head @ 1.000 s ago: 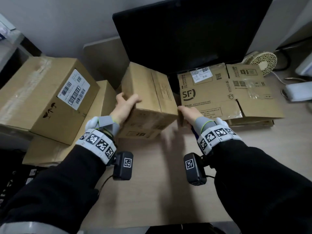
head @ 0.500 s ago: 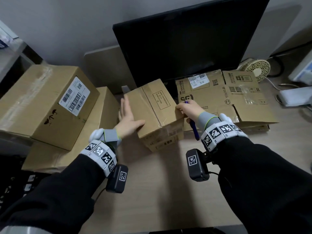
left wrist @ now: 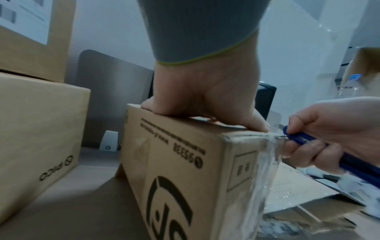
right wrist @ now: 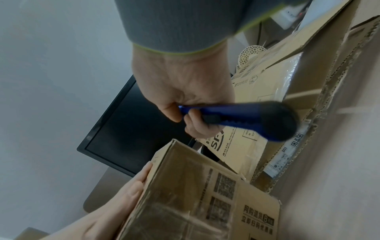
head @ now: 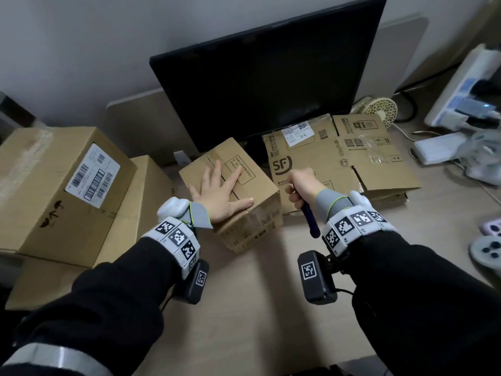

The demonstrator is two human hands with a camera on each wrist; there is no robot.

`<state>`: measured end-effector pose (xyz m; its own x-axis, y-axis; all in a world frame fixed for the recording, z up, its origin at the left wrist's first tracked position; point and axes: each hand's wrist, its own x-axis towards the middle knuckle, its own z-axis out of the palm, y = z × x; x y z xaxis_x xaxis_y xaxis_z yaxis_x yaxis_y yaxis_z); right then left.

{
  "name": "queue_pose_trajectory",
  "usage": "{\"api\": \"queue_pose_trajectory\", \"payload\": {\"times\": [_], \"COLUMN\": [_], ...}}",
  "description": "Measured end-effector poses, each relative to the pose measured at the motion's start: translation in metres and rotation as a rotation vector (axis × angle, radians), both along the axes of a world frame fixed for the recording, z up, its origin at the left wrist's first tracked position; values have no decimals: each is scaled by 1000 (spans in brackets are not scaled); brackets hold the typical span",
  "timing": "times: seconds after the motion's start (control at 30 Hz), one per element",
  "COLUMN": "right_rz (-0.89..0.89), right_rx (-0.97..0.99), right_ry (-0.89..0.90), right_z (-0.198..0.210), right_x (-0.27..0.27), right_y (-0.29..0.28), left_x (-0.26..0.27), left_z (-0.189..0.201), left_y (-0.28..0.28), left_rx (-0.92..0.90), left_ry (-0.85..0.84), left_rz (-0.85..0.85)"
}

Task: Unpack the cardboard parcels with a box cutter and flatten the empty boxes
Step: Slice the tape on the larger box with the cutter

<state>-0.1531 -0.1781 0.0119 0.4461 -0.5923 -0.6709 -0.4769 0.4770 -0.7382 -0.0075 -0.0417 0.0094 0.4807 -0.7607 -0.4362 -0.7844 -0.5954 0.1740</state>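
Sealed cardboard box (head: pixel 244 185): left hand (head: pixel 219 194) pressing flat on top; right hand (head: pixel 301 185), beside it, gripping blue box cutter (head: pixel 310 221), blade hidden.

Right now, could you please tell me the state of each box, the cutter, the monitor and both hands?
Small box: closed, taped, standing on the desk.
SF box: cut open, flattened on the desk.
Labelled box: closed, stacked on another box.
Box cutter: gripped; blade at the small box's taped corner.
Monitor: screen dark.
Left hand: flat, pressing the small box's top.
Right hand: fingers curled round the cutter.
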Motion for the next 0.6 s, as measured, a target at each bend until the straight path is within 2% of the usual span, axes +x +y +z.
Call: {"api": "queue_pose_trajectory", "payload": {"times": [0.17, 0.3, 0.43, 0.47, 0.53, 0.6], "right_rz": [37, 59, 131, 154, 197, 222], "right_rx": [77, 109, 91, 72, 6, -84], "right_ry": [13, 10, 25, 26, 11, 22], "right_z": [0, -6, -15, -16, -21, -27], "right_x": [-7, -12, -11, -9, -2, 3], "right_y": [7, 19, 35, 39, 46, 48], "left_x": [-22, -18, 0, 1, -3, -4], "left_z": [-2, 2, -4, -7, -13, -17], "left_y": [-6, 2, 34, 41, 48, 43], "left_rx": [45, 67, 90, 124, 177, 83], "left_ry": [-36, -14, 141, 122, -73, -196], "left_rz": [142, 242, 449, 436, 267, 87]}}
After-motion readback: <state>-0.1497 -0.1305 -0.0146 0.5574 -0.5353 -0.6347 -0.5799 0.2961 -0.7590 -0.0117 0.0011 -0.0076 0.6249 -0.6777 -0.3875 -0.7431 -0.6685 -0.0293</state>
